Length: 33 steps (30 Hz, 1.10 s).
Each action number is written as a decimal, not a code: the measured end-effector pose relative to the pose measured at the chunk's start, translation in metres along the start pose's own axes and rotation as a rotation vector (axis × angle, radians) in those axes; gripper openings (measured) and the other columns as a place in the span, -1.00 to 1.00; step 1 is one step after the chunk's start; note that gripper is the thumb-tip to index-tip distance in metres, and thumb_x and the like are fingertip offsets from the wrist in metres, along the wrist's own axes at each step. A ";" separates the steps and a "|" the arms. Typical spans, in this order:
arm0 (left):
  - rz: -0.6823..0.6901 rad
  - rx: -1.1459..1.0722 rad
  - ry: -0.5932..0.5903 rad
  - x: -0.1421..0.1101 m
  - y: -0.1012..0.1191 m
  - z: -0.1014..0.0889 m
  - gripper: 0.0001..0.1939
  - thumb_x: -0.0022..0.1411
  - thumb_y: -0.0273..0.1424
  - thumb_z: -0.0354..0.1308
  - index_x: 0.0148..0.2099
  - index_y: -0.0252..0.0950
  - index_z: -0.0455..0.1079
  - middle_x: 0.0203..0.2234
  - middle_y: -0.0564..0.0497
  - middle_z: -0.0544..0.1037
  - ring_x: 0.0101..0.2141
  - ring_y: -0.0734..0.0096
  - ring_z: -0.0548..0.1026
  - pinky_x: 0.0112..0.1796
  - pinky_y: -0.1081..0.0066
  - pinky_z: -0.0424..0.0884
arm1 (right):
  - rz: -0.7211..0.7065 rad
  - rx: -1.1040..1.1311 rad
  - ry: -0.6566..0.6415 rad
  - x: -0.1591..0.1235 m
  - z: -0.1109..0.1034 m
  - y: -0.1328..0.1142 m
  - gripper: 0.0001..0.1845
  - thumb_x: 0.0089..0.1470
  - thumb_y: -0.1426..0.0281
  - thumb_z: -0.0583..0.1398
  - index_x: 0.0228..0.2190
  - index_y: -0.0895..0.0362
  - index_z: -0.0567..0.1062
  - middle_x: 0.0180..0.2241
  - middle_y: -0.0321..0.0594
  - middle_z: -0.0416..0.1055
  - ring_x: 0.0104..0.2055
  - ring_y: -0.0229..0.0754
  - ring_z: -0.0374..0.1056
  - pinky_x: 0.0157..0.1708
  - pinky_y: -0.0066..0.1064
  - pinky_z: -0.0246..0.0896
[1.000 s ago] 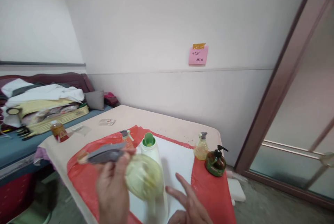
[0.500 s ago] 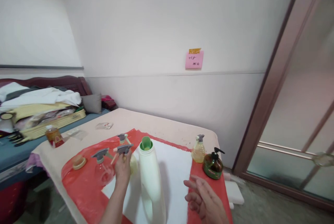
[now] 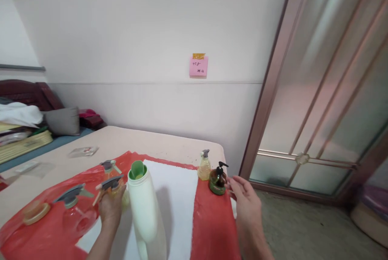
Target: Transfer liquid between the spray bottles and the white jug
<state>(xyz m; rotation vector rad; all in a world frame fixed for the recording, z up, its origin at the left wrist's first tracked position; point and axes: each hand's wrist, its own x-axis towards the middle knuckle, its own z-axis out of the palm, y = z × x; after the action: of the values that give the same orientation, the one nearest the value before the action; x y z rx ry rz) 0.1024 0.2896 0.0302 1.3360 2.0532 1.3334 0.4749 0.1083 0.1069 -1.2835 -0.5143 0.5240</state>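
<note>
your left hand [image 3: 110,208] closes its fingers around the neck of a gray-topped spray bottle [image 3: 111,182] above the red sheet [image 3: 212,221], left of the upright white jug [image 3: 146,207]. your right hand [image 3: 247,200], fingers slightly parted, reaches beside the dark pump bottle [image 3: 217,181]; whether they touch, you cannot tell.

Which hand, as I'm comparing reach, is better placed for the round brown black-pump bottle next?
Probably the right hand: its fingers are beside that bottle, while the left hand holds a grey-headed yellowish spray bottle farther away.
</note>
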 end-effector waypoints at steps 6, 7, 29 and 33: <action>-0.172 0.086 -0.061 -0.009 0.011 -0.016 -0.46 0.02 -0.14 0.31 -0.04 -0.36 0.34 -0.27 -0.22 0.53 -0.07 -0.23 0.48 -0.11 -0.10 0.38 | -0.106 -0.373 0.068 0.069 0.010 0.062 -0.36 -0.06 0.17 0.35 0.00 0.21 0.35 0.05 0.04 0.33 0.12 0.15 0.22 0.12 0.02 0.09; -0.186 0.070 -0.056 -0.012 0.013 -0.018 -0.47 -0.06 -0.16 0.34 -0.11 -0.35 0.34 -0.33 -0.24 0.53 -0.06 -0.37 0.47 -0.14 -0.13 0.37 | -0.120 -0.427 0.062 0.074 0.014 0.074 -0.37 -0.01 0.19 0.33 0.04 0.20 0.34 0.09 0.02 0.28 0.16 0.15 0.18 0.14 0.06 0.05; 0.232 -0.734 -0.492 -0.224 0.179 -0.063 -0.51 0.16 -0.12 0.21 0.08 -0.24 0.42 0.02 -0.17 0.51 0.04 0.11 0.43 0.07 0.22 0.26 | -0.582 -0.466 -0.372 -0.112 0.037 -0.009 -0.40 -0.09 0.29 0.32 0.05 0.02 0.44 0.06 -0.04 0.37 0.11 0.26 0.24 0.13 0.10 0.05; 0.230 -0.742 -0.423 -0.212 0.168 -0.076 -0.66 0.25 -0.09 0.09 -0.23 -0.24 0.51 -0.25 -0.12 0.58 -0.18 0.19 0.50 -0.09 0.31 0.34 | -0.258 0.006 -0.581 -0.120 0.035 0.001 -0.20 -0.22 0.17 0.45 0.09 -0.10 0.40 0.12 -0.15 0.35 0.20 0.19 0.18 0.23 -0.01 -0.02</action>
<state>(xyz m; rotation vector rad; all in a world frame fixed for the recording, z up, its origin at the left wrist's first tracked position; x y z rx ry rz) 0.2408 0.0896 0.1697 1.3518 0.9954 1.5220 0.3596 0.0595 0.1051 -1.0278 -1.1445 0.6795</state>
